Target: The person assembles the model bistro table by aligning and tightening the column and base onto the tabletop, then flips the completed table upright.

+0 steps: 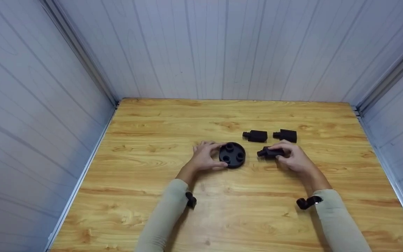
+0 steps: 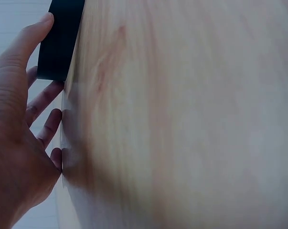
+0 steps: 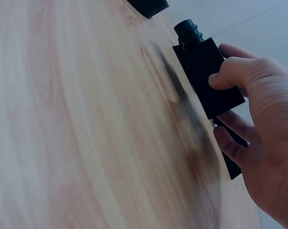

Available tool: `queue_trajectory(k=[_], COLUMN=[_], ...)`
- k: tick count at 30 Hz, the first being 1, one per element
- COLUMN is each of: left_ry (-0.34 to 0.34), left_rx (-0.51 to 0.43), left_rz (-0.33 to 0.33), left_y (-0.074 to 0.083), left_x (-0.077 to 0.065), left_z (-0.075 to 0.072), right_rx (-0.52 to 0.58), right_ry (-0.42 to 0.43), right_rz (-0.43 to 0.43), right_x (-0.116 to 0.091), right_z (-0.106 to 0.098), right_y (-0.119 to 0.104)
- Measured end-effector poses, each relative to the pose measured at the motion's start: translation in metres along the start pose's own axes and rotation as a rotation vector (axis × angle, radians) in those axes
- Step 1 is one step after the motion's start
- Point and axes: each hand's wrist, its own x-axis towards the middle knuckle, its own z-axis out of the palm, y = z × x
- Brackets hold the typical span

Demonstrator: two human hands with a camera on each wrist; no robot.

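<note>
A round black base [image 1: 234,161] with a raised rim and three short round sockets lies on the wooden table. My left hand [image 1: 205,156] grips its left side between thumb and fingers; the left wrist view shows the thumb on the dark side wall [image 2: 62,43]. My right hand [image 1: 294,157] pinches a black rectangular block with a ridged round neck [image 1: 270,153], the neck pointing left towards the base. In the right wrist view this block [image 3: 206,76] appears slightly above the table, thumb on its face. The far fingers are partly hidden behind it.
Two similar black necked blocks lie behind the right hand: one [image 1: 257,136] to the left, another [image 1: 287,135] to the right, necks pointing left. Pale panel walls [image 1: 205,52] enclose the wooden table [image 1: 145,147] at the back and both sides.
</note>
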Motion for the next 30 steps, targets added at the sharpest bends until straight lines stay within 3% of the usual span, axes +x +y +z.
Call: queue_trajectory(k=[10, 20, 30], left_ry=[0.003, 0.015, 0.02], left_rx=[0.005, 0.021, 0.002], left_rz=[-0.015, -0.003, -0.016], left_y=[-0.001, -0.001, 0.001], left_x=[-0.001, -0.001, -0.001], left_z=[-0.001, 0.0, 0.0], right_rx=[-0.096, 0.016, 0.087], right_ry=[0.056, 0.123, 0.097], right_rz=[-0.097, -0.072, -0.121], right_x=[0.008, 0.018, 0.029], right_z=[0.006, 0.018, 0.035], right_y=[-0.019, -0.044, -0.064])
